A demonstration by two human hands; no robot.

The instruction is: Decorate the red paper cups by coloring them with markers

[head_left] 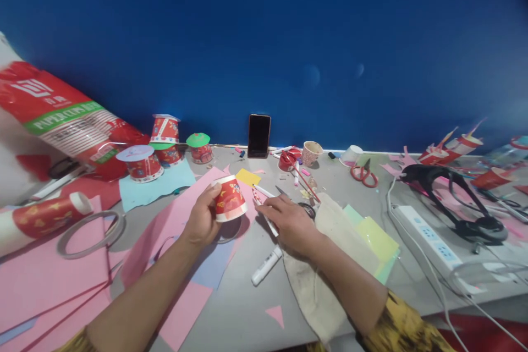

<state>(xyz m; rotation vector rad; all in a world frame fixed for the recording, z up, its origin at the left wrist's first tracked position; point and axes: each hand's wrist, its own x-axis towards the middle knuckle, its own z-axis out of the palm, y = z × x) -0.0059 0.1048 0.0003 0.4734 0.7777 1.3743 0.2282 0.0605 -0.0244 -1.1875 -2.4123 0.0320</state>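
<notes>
My left hand (202,217) is closed around a red patterned paper cup (231,198), held upside down with its wider rim low, above the pink paper (181,212). To the right, the fingers of my right hand (291,223) are closed on a slim white-and-red pencil (271,226), close to the tabletop. A white marker (267,267) lies just below that hand. Beside my right wrist is a cream cloth (330,264). Scissors (307,209) with dark handles lie partly behind my right hand.
Decorated cups (143,166) stand at the left near a bag of paper cups (70,115). A phone (259,136) leans on the blue wall. Red scissors (363,176), a power strip (431,239) with cables and a black strap frame (457,198) are on the right. A tape roll (68,250) lies left.
</notes>
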